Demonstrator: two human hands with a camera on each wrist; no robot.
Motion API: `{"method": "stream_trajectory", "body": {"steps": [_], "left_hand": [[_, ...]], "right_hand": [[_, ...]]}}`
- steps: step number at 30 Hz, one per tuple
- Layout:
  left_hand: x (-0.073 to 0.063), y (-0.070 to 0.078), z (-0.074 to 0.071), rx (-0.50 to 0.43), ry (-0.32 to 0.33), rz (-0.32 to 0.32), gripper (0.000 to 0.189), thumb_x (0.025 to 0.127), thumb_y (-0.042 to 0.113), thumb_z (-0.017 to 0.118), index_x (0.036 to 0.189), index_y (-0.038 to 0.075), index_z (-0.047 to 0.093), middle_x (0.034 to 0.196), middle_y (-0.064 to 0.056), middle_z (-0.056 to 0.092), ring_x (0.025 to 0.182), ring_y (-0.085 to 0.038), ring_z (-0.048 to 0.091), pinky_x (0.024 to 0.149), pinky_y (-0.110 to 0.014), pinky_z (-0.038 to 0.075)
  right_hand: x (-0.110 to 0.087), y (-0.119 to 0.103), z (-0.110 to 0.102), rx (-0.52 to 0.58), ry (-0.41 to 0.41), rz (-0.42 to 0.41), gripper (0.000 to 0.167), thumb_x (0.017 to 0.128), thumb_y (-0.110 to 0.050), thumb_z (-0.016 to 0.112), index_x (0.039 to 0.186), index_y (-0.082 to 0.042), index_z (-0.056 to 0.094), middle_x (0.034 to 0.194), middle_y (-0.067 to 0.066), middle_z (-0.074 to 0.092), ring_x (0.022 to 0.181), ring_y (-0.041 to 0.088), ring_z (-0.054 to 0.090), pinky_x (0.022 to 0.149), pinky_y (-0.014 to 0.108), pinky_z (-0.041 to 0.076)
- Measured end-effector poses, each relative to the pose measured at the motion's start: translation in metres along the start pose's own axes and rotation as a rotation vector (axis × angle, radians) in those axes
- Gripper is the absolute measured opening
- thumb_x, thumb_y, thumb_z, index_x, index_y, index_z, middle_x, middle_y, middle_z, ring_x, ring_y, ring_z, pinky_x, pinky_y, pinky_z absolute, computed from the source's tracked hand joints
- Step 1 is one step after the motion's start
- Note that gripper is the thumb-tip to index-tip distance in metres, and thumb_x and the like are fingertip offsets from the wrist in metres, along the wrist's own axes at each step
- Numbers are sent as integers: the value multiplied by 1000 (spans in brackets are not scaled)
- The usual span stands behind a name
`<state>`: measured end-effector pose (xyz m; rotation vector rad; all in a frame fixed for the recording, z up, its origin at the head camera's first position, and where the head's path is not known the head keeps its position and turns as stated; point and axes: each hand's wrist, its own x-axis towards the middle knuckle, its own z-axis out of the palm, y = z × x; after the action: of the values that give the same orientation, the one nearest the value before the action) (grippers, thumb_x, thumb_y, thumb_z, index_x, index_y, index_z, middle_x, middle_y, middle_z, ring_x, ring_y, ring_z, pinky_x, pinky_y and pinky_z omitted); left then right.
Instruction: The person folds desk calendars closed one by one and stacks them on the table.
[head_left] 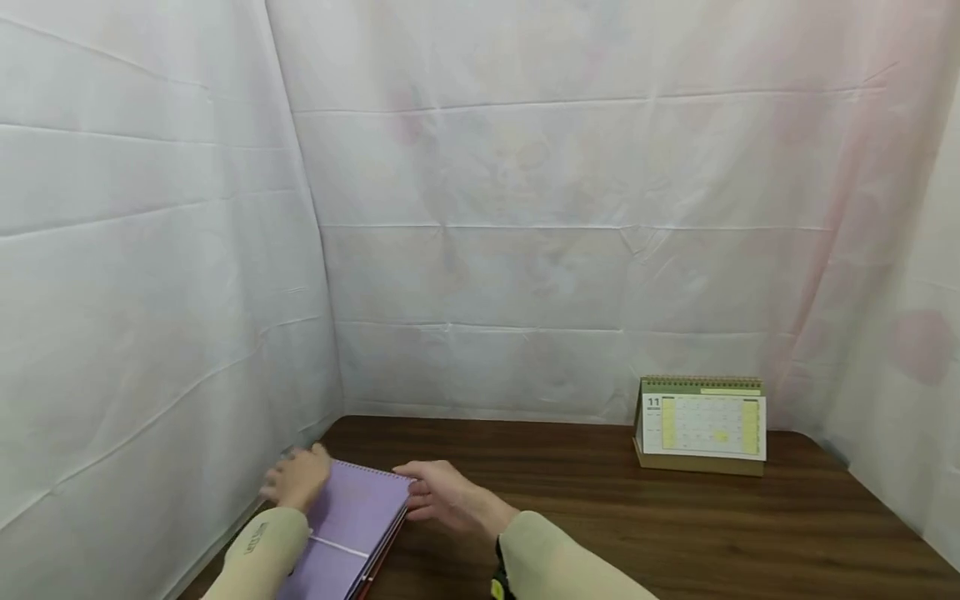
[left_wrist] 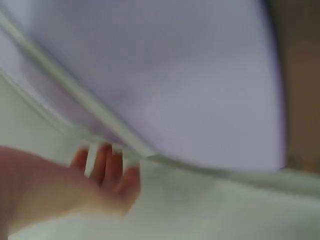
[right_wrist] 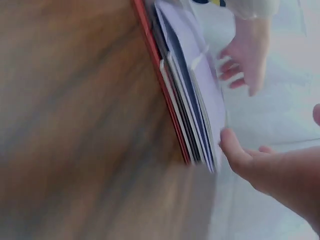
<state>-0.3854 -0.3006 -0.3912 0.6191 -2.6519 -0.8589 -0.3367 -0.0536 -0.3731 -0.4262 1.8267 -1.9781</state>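
Observation:
A purple spiral-bound notebook (head_left: 360,500) with a white band across its cover lies on top of a stack at the table's left side. Dark, white and red edges (right_wrist: 175,107) show below it in the right wrist view. My left hand (head_left: 298,477) hovers at the stack's left edge, its fingers loosely bent and holding nothing. Near the far right corner is my right hand (head_left: 450,496), thumb stretched toward the purple cover and fingers beside the stack; whether it touches cannot be told. The left wrist view, blurred, shows the left hand (left_wrist: 112,185) beside the purple cover.
A desk calendar (head_left: 705,425) with a green top and page 11 stands at the back right of the dark wooden table (head_left: 562,492). Whitish cloth (head_left: 480,275) hangs behind the table and on both sides, close to the stack on the left.

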Motion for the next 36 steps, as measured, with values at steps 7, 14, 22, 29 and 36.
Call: {"method": "stream_trajectory", "body": {"steps": [7,14,22,29,36], "left_hand": [[-21,85,34,43,106,371,60,104,43,21,125,-7,48,129,-37,44,122,-53,34,96,-68,26],[-34,176,106,-362,-83,507,65,102,56,19,123,8,57,121,-20,60,120,-43,47,99,-62,33],[-106,269,107,-478,-124,606,53,106,36,23,137,2,50,139,-18,54,132,-39,45,112,-52,32],[-115,297,139,-526,-319,633,62,105,45,16,151,5,30,157,-16,30,148,-37,18,120,-52,13],[-129,306,165,-637,-479,622,61,106,43,16,152,4,25,159,-14,26,148,-33,22,120,-48,20]], "right_hand": [[-31,-27,-69,-600,158,-342,64,95,-43,55,143,-2,43,143,21,49,130,38,50,103,50,45],[-63,-62,-150,-1027,300,-475,73,97,-51,49,153,-11,26,158,12,28,146,33,28,117,53,25],[-75,-86,-228,-1230,577,-602,70,99,-47,47,153,-9,25,158,16,27,146,40,22,114,63,20],[-84,-103,-295,-1243,698,-541,70,102,-48,37,152,-2,22,159,21,18,146,46,13,116,63,9],[-113,-108,-348,-1104,780,-397,72,103,-50,26,152,1,18,157,30,11,145,52,4,111,71,5]]}}
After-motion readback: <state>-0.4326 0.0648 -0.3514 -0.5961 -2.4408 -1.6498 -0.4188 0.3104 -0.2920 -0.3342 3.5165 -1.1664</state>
